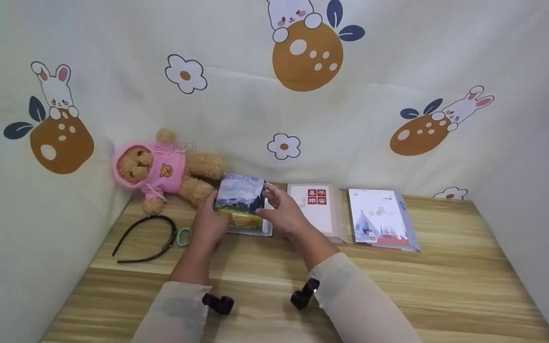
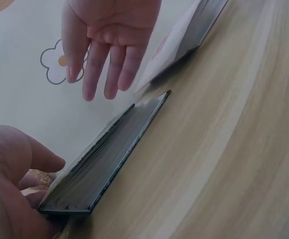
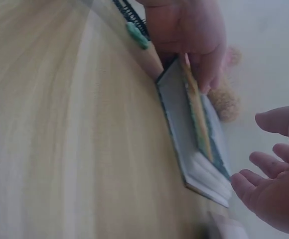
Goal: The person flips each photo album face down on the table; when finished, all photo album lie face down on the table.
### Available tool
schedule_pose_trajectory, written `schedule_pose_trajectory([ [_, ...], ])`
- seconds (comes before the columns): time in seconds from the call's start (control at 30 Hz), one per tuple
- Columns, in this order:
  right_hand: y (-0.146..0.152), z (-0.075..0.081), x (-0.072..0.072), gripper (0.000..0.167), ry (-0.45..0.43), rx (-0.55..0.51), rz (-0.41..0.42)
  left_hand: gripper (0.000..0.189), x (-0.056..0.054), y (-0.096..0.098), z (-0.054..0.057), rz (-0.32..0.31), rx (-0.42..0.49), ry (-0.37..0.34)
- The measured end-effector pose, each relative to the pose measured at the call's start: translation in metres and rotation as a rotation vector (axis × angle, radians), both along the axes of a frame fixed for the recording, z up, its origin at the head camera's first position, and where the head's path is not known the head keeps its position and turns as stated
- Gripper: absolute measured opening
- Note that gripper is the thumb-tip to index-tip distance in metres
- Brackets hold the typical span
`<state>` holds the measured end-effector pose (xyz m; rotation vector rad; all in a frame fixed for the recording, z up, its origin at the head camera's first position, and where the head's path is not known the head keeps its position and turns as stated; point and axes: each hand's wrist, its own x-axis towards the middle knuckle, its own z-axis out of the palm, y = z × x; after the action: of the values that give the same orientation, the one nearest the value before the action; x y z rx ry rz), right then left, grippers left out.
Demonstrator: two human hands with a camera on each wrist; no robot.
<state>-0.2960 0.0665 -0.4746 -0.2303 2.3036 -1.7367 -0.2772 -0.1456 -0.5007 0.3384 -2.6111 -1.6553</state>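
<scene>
A thick hardcover book [image 1: 240, 197] with a painted landscape cover lies on the wooden table. My left hand [image 1: 209, 223] grips its left edge, the thumb on the cover and the fingers at the side, partly hidden. In the left wrist view, the book's page block [image 2: 119, 159] faces the camera and its cover looks slightly raised. Over the book's right side is my right hand [image 1: 281, 209], fingers spread and loosely bent. A small gap separates that right hand [image 3: 279, 174] from the book's corner in the right wrist view.
Right of the book lie a white book with red characters [image 1: 312, 216] and a book with a tent picture [image 1: 379, 219]. A teddy bear [image 1: 168, 171] in a pink hoodie leans behind left. A dark headband [image 1: 168, 245] and green hair tie [image 1: 184, 228] lie left. Printed cloth [image 1: 236, 109] encloses the table.
</scene>
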Motion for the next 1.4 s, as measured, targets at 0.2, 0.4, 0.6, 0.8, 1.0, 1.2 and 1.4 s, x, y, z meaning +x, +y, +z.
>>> schedule_pose_trajectory([
  [0.2, -0.008, -0.014, 0.004, 0.083, -0.027, -0.001, 0.01, 0.09, 0.0, 0.004, -0.002, -0.021, 0.092, -0.003],
  [0.4, -0.007, -0.014, 0.006, 0.084, -0.026, 0.058, -0.016, 0.087, -0.001, 0.009, -0.004, -0.027, 0.143, -0.024],
  [0.6, -0.005, -0.012, 0.009, 0.083, 0.004, 0.106, 0.009, 0.083, 0.0, 0.012, 0.004, -0.005, 0.183, 0.001],
  [0.8, -0.002, 0.009, 0.013, 0.083, 0.001, 0.107, 0.049, 0.063, 0.006, 0.024, 0.025, -0.038, 0.389, 0.117],
  [1.0, -0.005, 0.03, 0.015, 0.077, -0.058, 0.022, 0.052, 0.047, 0.012, 0.031, 0.037, -0.093, 0.498, 0.225],
  [1.2, -0.006, 0.038, 0.013, 0.071, -0.08, -0.057, 0.016, 0.056, 0.012, 0.032, 0.038, -0.132, 0.525, 0.183],
  [1.4, 0.001, 0.035, 0.01, 0.063, -0.08, -0.064, 0.015, 0.062, 0.007, 0.03, 0.033, -0.163, 0.553, 0.015],
])
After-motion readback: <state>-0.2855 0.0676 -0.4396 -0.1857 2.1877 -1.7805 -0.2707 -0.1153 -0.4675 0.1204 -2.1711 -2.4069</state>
